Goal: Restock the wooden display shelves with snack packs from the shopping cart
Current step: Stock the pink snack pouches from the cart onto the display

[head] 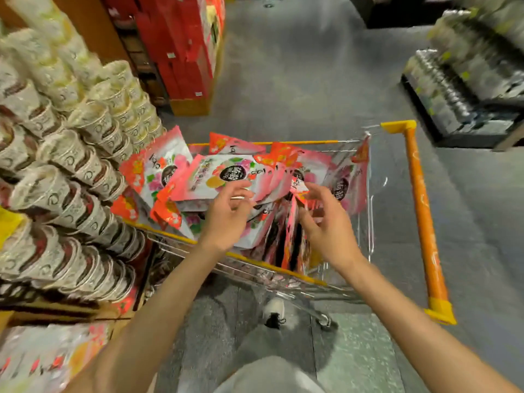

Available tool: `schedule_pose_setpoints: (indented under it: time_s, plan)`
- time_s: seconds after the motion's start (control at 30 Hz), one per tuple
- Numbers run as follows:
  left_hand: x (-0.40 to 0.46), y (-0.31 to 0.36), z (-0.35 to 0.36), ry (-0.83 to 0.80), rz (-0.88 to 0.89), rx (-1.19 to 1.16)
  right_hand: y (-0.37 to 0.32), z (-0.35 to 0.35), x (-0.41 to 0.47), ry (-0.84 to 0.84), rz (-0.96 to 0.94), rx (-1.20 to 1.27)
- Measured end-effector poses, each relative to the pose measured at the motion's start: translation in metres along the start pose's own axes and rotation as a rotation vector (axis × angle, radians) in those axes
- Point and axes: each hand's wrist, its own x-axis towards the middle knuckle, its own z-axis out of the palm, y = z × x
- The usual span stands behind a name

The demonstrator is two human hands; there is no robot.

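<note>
Here the floor fills the view, grey, running ahead of both hands and under the person's feet. To the left of the left hand rise the shelves, wooden, packed with tilted rows of pale cups; lower down, nearer the left elbow, a blurred stack of pink packs lies on a lower shelf. Beyond the shelves stand red cartons. Far off to the right of the right hand are dark pallets of wrapped bottles.

Directly under both hands sits the cart, a wire basket with yellow rim trim and an orange handle on the right hand's outer side. It is heaped with packs, pink and red with flower prints and dark round labels; some lie flat ahead of the fingers, others stand on edge below the palms.

Both arms are bare and reach forward over the cart's near rim. The left hand hovers above the heap with fingers spread and curled, empty, its fingertips just beside a flat pack. The right hand, near it, is likewise spread and gripping nothing, its fingers close to the standing packs; whether they touch is unclear in the blur.
</note>
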Motion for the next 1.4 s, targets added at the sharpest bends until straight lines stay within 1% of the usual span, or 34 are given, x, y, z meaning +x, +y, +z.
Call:
schedule_pose_setpoints:
  time_s: [0.07,0.13,0.23,0.33,0.4,0.5,0.57,0.6,0.67,0.77,0.83,0.93,1.07,1.13,1.2,1.33,1.4]
  plan:
    - [0.046,-0.004,0.012,-0.07,-0.014,0.156,0.019,-0.001,0.031,0.016,0.103,-0.051]
    - [0.088,-0.009,0.023,-0.105,-0.019,0.284,0.037,0.005,0.062,-0.009,0.24,-0.045]
    - [0.132,-0.022,0.041,-0.208,-0.032,0.522,0.047,0.018,0.097,-0.11,0.439,0.101]
    - [0.154,-0.032,0.057,-0.384,-0.184,0.793,0.048,0.033,0.121,-0.196,0.616,0.243]
    - [0.161,-0.036,0.065,-0.471,-0.216,0.934,0.051,0.041,0.134,-0.245,0.701,0.279]
    - [0.165,-0.041,0.067,-0.596,-0.204,1.02,0.064,0.048,0.144,-0.339,0.804,0.306]
    - [0.168,-0.04,0.066,-0.657,-0.214,1.035,0.071,0.05,0.15,-0.359,0.864,0.352]
    - [0.168,-0.037,0.065,-0.663,-0.212,1.046,0.074,0.053,0.153,-0.354,0.89,0.366]
    - [0.17,-0.032,0.065,-0.619,-0.172,1.103,0.082,0.06,0.158,-0.329,0.938,0.401]
    - [0.173,-0.028,0.061,-0.491,-0.073,1.22,0.091,0.067,0.165,-0.26,0.985,0.443]
    - [0.174,-0.031,0.055,-0.411,-0.044,1.196,0.092,0.068,0.168,-0.227,1.004,0.423]
    - [0.176,-0.035,0.041,-0.311,-0.044,1.102,0.086,0.073,0.168,-0.188,0.957,0.342]
    - [0.18,-0.027,0.014,-0.142,0.007,0.993,0.067,0.082,0.17,-0.19,0.764,0.265]
    - [0.183,-0.018,-0.003,-0.037,0.034,0.926,0.049,0.085,0.175,-0.203,0.685,0.284]
    - [0.185,-0.007,-0.022,0.051,0.033,0.878,0.032,0.085,0.183,-0.178,0.618,0.329]
    - [0.176,0.008,-0.05,0.187,0.013,0.823,0.003,0.071,0.19,-0.169,0.433,0.287]
    - [0.168,0.014,-0.055,0.222,0.019,0.824,-0.006,0.059,0.189,-0.164,0.346,0.285]
